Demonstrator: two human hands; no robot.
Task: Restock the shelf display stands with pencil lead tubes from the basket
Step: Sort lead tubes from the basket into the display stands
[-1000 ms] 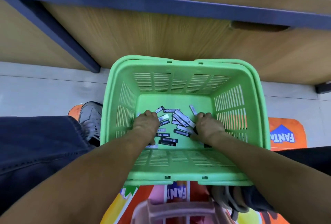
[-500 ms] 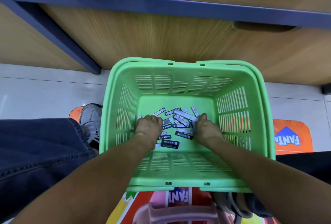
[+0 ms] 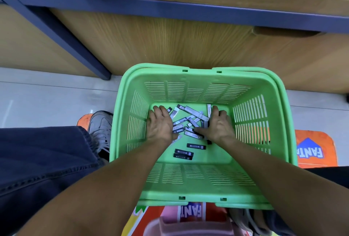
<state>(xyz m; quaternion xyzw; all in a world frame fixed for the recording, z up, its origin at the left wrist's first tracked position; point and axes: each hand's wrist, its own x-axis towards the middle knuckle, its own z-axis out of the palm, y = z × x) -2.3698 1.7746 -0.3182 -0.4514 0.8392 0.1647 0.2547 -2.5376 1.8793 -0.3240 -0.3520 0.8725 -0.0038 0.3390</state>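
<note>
many pencil lead tubes [image 3: 189,125] are scattered flat on the floor of the green basket [image 3: 264,188], a few lying apart nearer the body. the left hand [image 3: 160,126] and right hand [image 3: 219,125] are laid on either side of the pile, fingers [image 3: 157,110] nearly straight, nothing seen gripped. tubes judged light, stiff, slippery; best scooped together or pinched across the long sides.
</note>
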